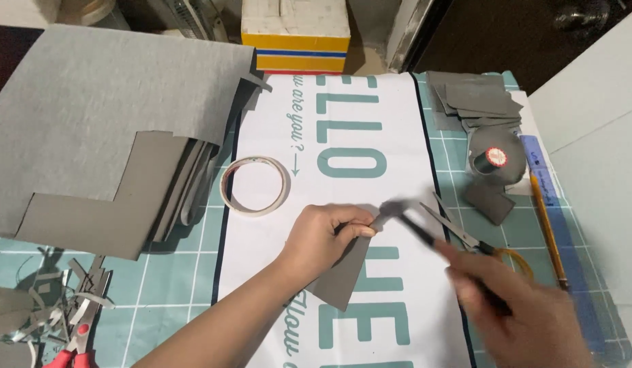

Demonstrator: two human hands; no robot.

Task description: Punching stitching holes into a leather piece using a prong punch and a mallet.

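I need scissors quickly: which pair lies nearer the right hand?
The yellow-handled scissors, lying open just beside the right hand; the red-handled scissors lie at the far left.

- Cardboard piece (343, 272) in the left hand (322, 235) — plain grey.
- Brush (425, 232) in the right hand (527, 313) — black handle.
- Cutting mat (173, 286): teal, white grid lines.
- Paper sheet (343, 136): white, teal lettering, dark edge.
- Tape roll (255, 185): cream.
- Pencil (547, 228): yellow.
- Left scissors (74, 341): red handles.
- Box (295, 37): white with yellow, blue and red stripes.

Left hand (327, 235) fingers pinched shut, forearm angled up-right; right hand (527, 310) blurred, fist closed.
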